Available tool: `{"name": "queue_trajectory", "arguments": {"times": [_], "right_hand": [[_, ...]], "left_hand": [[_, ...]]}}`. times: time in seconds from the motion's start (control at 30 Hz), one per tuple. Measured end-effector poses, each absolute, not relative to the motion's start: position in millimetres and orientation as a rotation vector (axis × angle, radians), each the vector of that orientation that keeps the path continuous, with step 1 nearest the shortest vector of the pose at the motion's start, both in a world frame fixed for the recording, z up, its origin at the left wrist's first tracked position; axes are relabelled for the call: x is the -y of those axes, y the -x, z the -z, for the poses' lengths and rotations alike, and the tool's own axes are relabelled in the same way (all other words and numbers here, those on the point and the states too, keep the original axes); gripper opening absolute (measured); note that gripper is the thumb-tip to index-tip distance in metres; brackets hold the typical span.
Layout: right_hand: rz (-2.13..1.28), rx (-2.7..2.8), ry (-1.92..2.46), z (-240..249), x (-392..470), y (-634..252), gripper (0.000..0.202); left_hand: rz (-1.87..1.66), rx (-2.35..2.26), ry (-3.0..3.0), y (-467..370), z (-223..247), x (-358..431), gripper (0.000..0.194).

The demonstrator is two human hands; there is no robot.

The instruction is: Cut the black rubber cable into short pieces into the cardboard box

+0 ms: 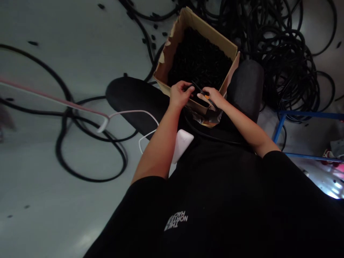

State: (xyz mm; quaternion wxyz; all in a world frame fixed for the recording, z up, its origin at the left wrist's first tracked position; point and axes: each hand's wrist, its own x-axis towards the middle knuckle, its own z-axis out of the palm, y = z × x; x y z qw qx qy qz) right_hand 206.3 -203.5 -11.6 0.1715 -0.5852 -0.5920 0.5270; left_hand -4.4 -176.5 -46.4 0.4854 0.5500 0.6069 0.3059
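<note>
Over the near edge of a cardboard box [215, 34], my two hands are close together. Small black pieces [201, 53] lie in a deep heap inside the box. My left hand [180, 94] is closed in a pinch on a thin black cord end, only partly visible between finger and thumb. In my right hand [213, 96] is a scissor-like cutter [209, 98] with black and orange handles, its dark tip pointing toward my left fingers. Whether its blades are apart is too dark to tell. A black cord [212, 138] crosses my lap below the box.
Coils of black cord [288, 68] pile up at the right, and looser loops [60, 139] lie on the floor at left. A white power bank [182, 143] with a white cable [134, 111] rests on my lap. A blue metal frame [309, 115] stands at right.
</note>
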Motion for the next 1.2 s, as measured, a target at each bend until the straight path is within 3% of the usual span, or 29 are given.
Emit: {"name": "queue_trajectory", "arguments": {"times": [0.3,0.67,0.93,1.2], "right_hand": [[-1.428,1.736,1.692,20.2,212.4,-209.9,0.041],[-1.431,1.852,1.596,26.6,211.3,-216.3,0.028],[-1.434,1.838,1.546,27.2,205.8,-229.3,0.016],[-1.535,1.755,1.504,39.8,208.1,-226.4,0.029]], "left_hand": [[-0.569,-1.433,-1.530,10.8,47.0,176.8,0.048],[-0.465,-1.240,-1.398,18.7,43.6,183.5,0.063],[-0.574,-1.204,-1.068,18.7,33.3,184.0,0.063],[-0.636,-1.182,-0.872,12.4,34.2,179.3,0.035]]}}
